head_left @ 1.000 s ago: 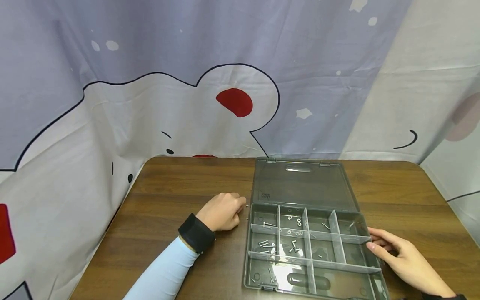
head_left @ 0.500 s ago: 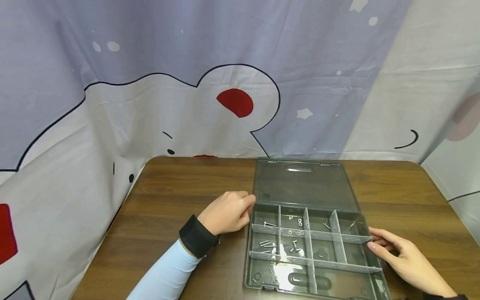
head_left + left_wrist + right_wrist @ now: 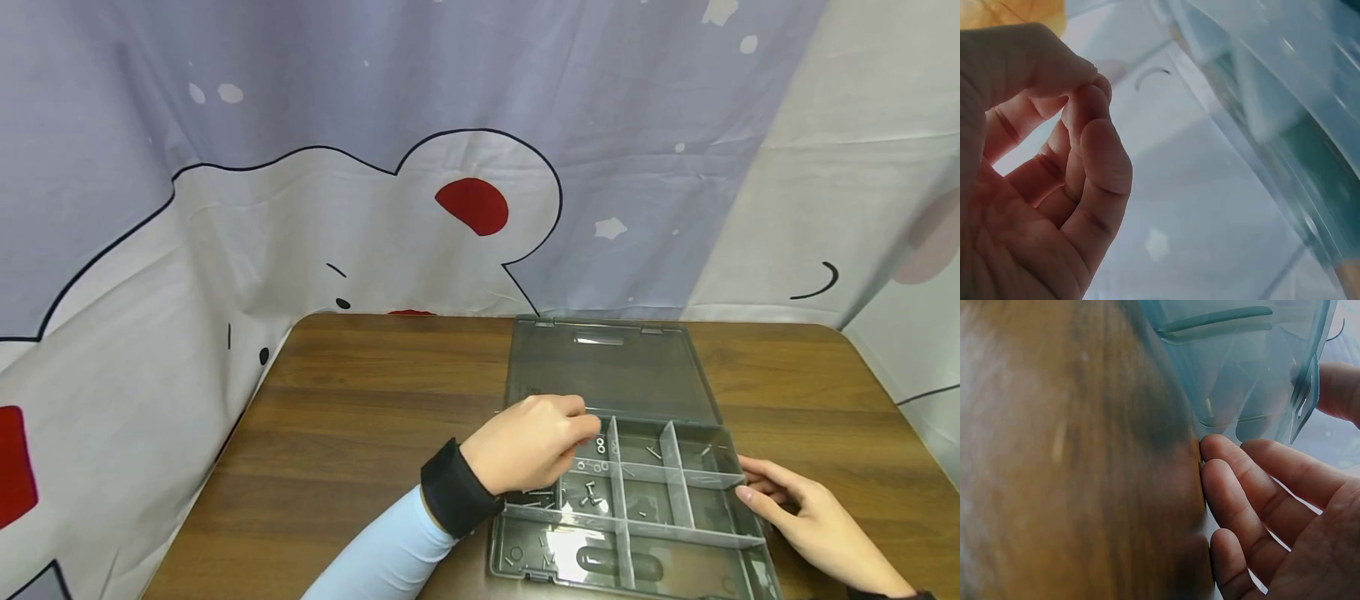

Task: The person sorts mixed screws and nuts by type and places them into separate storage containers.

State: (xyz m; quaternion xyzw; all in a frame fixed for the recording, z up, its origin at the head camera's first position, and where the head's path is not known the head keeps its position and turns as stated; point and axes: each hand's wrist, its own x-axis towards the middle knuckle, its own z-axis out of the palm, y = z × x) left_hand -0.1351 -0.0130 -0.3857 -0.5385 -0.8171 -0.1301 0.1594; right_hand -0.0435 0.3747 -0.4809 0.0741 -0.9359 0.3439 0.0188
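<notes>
A grey see-through parts box [image 3: 570, 523] lies on the table with its lid [image 3: 615, 367] laid back. My left hand [image 3: 532, 442] is above the box's back-left compartments, and covers much of them. Its thumb and index fingertips meet, as the left wrist view shows; anything tiny between them is hidden. Near the hand, several small washers [image 3: 600, 445] and screws [image 3: 591, 493] lie in the compartments. My right hand [image 3: 802, 508] holds the box's right side. In the right wrist view its thumb [image 3: 1338, 387] is at the rim and its fingers are by the outer wall and the table.
The brown wooden table [image 3: 375, 383] extends left of the box. A patterned cloth [image 3: 360, 225] hangs behind the table. Thin dividers [image 3: 678, 483] stand up between the compartments. A tiny object [image 3: 497, 412] lies beside the box's left edge.
My left hand has moved right from the table beside the box to over its back-left compartments. My right hand has stayed at the box's right side, and the box has hardly moved.
</notes>
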